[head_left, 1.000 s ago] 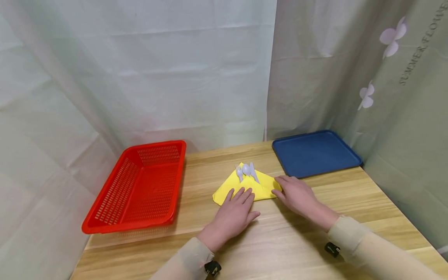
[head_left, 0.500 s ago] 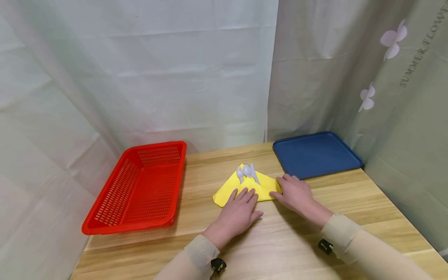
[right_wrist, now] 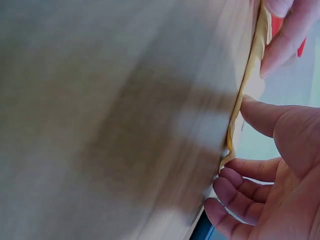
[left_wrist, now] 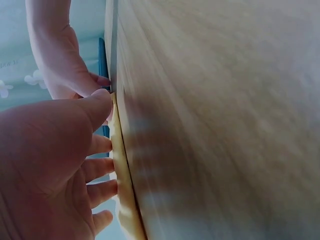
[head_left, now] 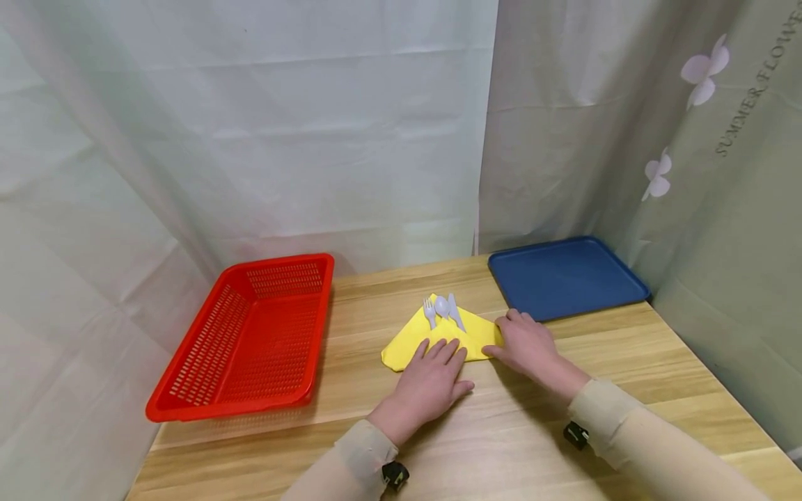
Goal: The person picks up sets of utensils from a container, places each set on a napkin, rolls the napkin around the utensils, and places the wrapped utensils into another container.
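Note:
A yellow napkin [head_left: 410,344] lies folded on the table, with its peak pointing away from me. Tucked into its fold are a pale purple fork [head_left: 429,313], spoon [head_left: 441,306] and knife [head_left: 454,313], their upper ends showing and their lower parts covered. My left hand [head_left: 429,383] presses the napkin's front middle with spread, straight fingers. At the right corner, my right hand [head_left: 529,348] grips the napkin between thumb and curled fingers. In the right wrist view, the thumb touches the napkin's front edge [right_wrist: 243,82] and the index fingertip meets its corner.
A red plastic basket [head_left: 316,334] with slotted walls stands on the left of the wooden table [head_left: 501,445]. At the back right lies a blue tray [head_left: 567,278]. Pale curtains [head_left: 351,139] hang behind and along both sides.
My left hand has shifted slightly right along the napkin's front. The right hand has moved a little left, its thumb further over the napkin's right end. The cutlery stays in place.

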The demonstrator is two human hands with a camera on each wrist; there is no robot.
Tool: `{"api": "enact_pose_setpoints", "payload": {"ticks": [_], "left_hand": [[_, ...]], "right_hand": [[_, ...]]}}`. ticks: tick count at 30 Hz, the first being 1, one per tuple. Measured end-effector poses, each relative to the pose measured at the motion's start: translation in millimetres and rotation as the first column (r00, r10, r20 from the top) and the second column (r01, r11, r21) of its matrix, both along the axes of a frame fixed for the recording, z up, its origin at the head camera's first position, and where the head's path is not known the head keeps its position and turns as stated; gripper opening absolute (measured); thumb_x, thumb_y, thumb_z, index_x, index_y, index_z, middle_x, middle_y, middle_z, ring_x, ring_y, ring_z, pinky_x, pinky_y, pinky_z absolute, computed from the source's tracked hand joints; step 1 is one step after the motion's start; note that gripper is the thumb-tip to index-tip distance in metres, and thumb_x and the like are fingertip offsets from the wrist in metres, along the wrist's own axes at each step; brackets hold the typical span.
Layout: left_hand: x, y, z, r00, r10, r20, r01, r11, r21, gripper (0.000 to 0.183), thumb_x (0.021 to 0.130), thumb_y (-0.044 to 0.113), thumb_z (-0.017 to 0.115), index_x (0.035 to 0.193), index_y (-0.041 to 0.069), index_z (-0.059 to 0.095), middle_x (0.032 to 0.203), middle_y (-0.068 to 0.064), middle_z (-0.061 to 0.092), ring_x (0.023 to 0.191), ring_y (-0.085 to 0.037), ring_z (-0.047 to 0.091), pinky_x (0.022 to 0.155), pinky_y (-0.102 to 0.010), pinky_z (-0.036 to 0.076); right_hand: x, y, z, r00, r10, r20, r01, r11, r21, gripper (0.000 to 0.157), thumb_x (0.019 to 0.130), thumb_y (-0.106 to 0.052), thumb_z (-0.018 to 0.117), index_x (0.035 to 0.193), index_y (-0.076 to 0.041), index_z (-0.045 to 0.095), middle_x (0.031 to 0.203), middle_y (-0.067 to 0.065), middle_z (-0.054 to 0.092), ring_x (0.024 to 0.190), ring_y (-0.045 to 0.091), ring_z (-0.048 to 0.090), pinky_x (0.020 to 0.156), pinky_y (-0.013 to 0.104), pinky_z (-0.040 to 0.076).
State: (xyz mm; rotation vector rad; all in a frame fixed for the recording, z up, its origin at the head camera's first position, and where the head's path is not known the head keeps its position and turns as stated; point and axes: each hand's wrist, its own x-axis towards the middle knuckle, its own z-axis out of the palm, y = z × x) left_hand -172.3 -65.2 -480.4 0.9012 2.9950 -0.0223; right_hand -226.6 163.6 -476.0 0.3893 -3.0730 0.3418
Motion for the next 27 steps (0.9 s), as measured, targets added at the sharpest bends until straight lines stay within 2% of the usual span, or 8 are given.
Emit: {"api": "enact_pose_setpoints", "payload": {"ticks": [6,11,14,18,22,27], "left_hand": [[0.6,1,-0.4,1.0,-0.003,-0.016,0.003,1.0,-0.013,0.067,0.112,0.06,0.055,0.165,0.018,0.055,0.171,-0.006,0.048,0.157,-0.028,0.045,0.129,-0.056,0.031],[0.3,2,0.0,1.0,-0.001,-0.004,0.001,1.0,0.002,0.067,0.112,0.059,0.056,0.164,0.018,0.055,0.17,-0.007,0.049,0.156,-0.029,0.046,0.129,-0.057,0.032],[-0.2,3,0.5,1.0,-0.001,-0.003,0.001,1.0,0.005,0.066,0.112,0.058,0.057,0.164,0.017,0.056,0.169,-0.007,0.05,0.156,-0.029,0.046,0.129,-0.057,0.032],[-0.8,4,0.5,1.0,-0.001,-0.014,0.001,1.0,0.0,0.065,0.111,0.058,0.058,0.163,0.017,0.057,0.168,-0.007,0.052,0.154,-0.03,0.048,0.128,-0.057,0.033],[-1.6,4,0.5,1.0,0.002,-0.012,-0.002,1.0,-0.007,0.065,0.111,0.058,0.059,0.162,0.018,0.058,0.167,-0.007,0.052,0.154,-0.029,0.048,0.128,-0.056,0.034],[-2.8,6,1.4,1.0,0.007,0.0,-0.007,1.0,-0.01,0.065,0.111,0.058,0.06,0.162,0.018,0.058,0.167,-0.006,0.052,0.154,-0.029,0.048,0.128,-0.055,0.034]], "right_hand": [[-6.3,0,6.7,0.998,-0.013,0.065,0.017,0.998,-0.067,0.059,0.088,-0.05,0.092,0.114,-0.001,0.072,0.102,0.01,0.062,0.091,0.031,0.062,0.077,0.052,0.057],[-14.6,1,5.5,0.99,-0.025,0.142,0.039,0.994,-0.101,0.052,0.086,-0.048,0.094,0.104,-0.006,0.068,0.097,0.007,0.06,0.087,0.028,0.06,0.075,0.049,0.054],[-27.2,7,-10.4,0.987,-0.019,0.162,0.039,0.992,-0.123,0.052,0.083,-0.052,0.094,0.098,-0.011,0.066,0.095,0.004,0.059,0.084,0.025,0.057,0.073,0.047,0.051],[-46.8,17,-39.6,0.987,0.021,0.159,0.007,0.985,-0.174,0.053,0.08,-0.055,0.095,0.095,-0.016,0.062,0.089,0.0,0.057,0.079,0.022,0.054,0.068,0.041,0.047],[-52.9,19,-46.7,0.984,0.057,0.166,-0.016,0.97,-0.244,0.054,0.08,-0.048,0.097,0.104,-0.014,0.062,0.092,0.002,0.064,0.081,0.022,0.059,0.068,0.041,0.049],[-48.1,16,-36.9,0.981,0.077,0.178,-0.022,0.956,-0.293,0.066,0.082,-0.043,0.097,0.127,-0.008,0.064,0.115,0.013,0.075,0.1,0.031,0.071,0.081,0.051,0.057]]}}
